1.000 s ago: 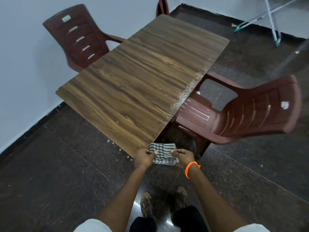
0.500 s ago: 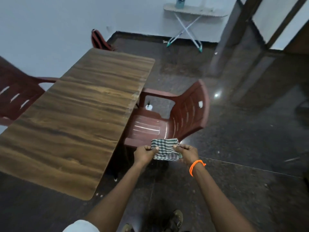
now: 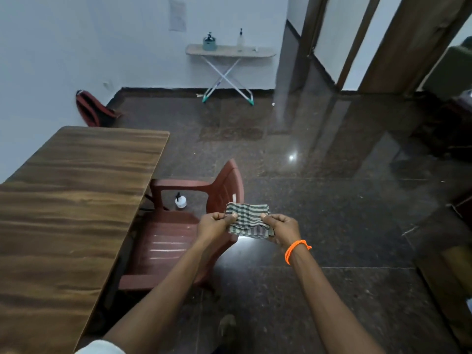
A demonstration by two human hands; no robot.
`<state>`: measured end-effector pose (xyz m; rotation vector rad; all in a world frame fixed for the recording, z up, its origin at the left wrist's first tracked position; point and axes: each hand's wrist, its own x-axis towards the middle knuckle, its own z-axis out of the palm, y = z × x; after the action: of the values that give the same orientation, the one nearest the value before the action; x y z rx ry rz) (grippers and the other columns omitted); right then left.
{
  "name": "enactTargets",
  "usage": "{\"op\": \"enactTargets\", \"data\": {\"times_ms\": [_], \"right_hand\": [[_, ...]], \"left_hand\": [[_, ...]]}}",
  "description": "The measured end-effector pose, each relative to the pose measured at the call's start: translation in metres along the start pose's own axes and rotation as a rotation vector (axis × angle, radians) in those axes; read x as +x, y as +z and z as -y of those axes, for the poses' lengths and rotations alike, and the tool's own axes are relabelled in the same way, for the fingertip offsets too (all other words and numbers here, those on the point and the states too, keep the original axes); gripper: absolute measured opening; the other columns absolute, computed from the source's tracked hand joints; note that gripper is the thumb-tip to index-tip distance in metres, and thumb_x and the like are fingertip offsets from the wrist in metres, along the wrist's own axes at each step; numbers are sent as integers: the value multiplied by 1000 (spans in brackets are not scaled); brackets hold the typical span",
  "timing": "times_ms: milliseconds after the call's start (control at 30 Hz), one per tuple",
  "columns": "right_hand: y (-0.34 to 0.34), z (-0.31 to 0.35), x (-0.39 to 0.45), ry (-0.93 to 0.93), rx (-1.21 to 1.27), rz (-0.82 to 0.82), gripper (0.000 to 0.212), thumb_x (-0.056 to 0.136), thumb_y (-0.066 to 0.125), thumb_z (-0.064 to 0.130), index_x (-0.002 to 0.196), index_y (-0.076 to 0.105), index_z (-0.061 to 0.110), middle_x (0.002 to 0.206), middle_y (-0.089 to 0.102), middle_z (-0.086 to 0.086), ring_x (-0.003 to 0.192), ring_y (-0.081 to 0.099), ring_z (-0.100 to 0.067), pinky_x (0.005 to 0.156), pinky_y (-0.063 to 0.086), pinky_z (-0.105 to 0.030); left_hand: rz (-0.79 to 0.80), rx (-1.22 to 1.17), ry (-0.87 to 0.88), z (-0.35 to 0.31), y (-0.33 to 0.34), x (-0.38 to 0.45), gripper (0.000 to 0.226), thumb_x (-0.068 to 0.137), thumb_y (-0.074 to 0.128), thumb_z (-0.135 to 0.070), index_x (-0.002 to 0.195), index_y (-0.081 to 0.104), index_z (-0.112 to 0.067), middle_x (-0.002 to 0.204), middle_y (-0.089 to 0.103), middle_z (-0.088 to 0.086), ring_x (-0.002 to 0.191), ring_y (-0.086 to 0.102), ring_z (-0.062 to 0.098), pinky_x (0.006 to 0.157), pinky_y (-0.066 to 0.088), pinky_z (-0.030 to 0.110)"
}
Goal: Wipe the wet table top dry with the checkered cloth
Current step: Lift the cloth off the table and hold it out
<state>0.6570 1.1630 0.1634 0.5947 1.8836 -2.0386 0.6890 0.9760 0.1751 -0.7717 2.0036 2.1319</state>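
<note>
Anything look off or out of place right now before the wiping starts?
Nothing is spilled or broken. One oddity: a small white spray bottle stands on the floor behind the red chair, beside the table. Both hands hold the checkered cloth over the chair, off the table.

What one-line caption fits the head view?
Both hands, left and right, hold the folded checkered cloth beside the table.

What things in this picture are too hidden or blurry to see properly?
Head view only:
- table top: left and near parts cut off by the frame; wetness not discernible.
- checkered cloth: ends covered by left hand and right hand.
- wall paper: too small to read.
</note>
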Motion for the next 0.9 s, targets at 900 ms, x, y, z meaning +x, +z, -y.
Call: {"op": "enactTargets", "data": {"times_ms": [900], "right_hand": [[37, 249, 495, 126, -131, 230, 20, 77, 77, 7, 88, 68, -7, 84, 71, -22, 57, 67, -20, 50, 54, -28]], "left_hand": [[-284, -80, -57, -150, 167, 457, 22, 82, 85, -29, 70, 78, -11, 74, 76, 10, 67, 63, 17, 72, 52, 38]]}}
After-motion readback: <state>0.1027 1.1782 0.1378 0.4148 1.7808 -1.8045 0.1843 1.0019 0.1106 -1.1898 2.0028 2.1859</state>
